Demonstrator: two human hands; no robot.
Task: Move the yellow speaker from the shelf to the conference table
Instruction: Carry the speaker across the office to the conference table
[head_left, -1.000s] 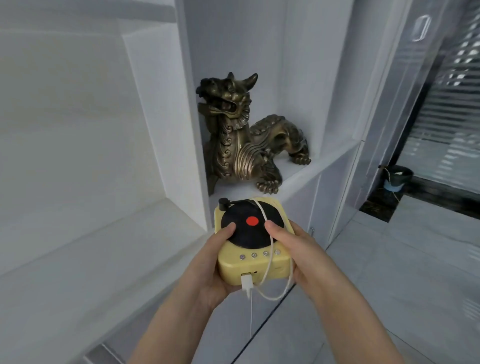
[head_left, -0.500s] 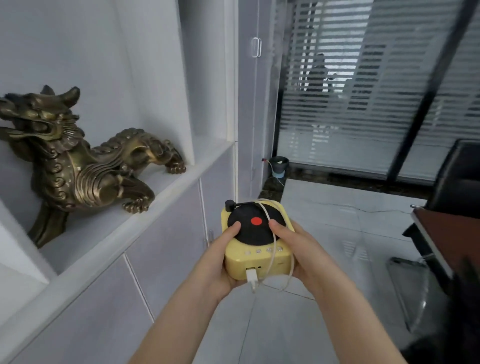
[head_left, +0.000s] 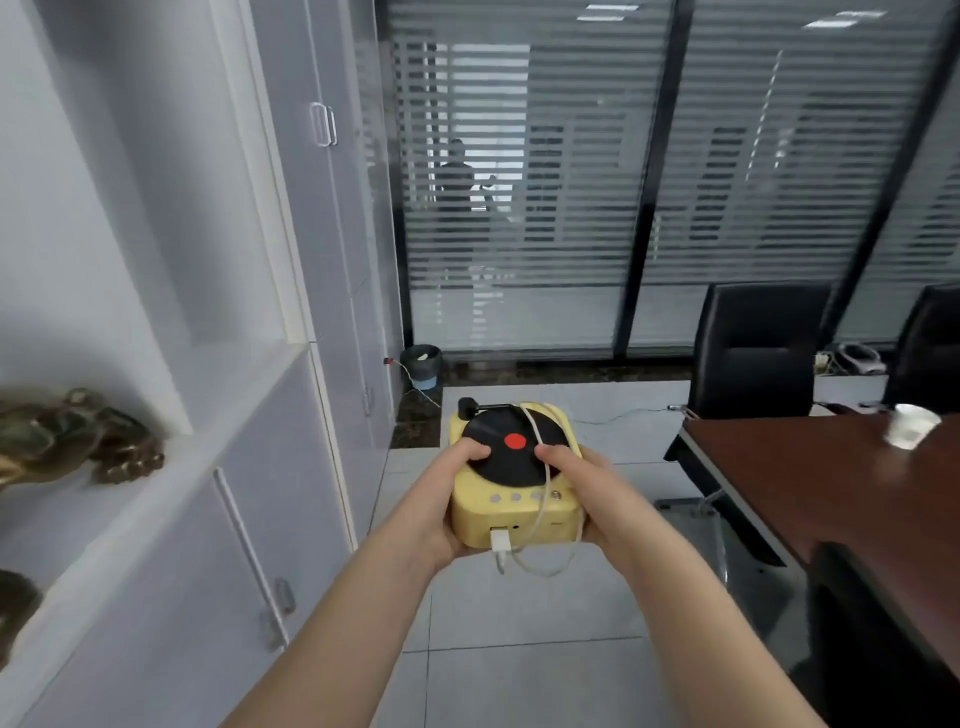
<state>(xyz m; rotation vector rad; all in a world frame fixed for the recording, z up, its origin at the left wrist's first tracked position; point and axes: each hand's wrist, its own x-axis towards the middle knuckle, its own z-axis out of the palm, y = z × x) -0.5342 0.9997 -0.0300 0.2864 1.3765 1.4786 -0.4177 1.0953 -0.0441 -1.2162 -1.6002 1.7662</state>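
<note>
The yellow speaker (head_left: 511, 512), shaped like a small record player with a black disc and red dot on top, is held in mid-air over the floor. My left hand (head_left: 434, 506) grips its left side and my right hand (head_left: 592, 499) its right side, thumbs on the disc. A white cable (head_left: 540, 561) loops over the top and hangs from a plug at its front. The white shelf (head_left: 171, 467) is at the left. The dark brown conference table (head_left: 810, 493) lies to the right, apart from the speaker.
A bronze dragon statue (head_left: 67, 436) sits on the shelf at far left. Black office chairs (head_left: 758, 353) stand behind the table, and a white cup (head_left: 909, 426) rests on it. A small bin (head_left: 422, 364) stands by the glass wall with blinds. Tiled floor lies below.
The view has swung right, away from the shelf. The statue has slid to the left edge and the conference table with chairs has come into sight. Both hands keep holding the speaker.
</note>
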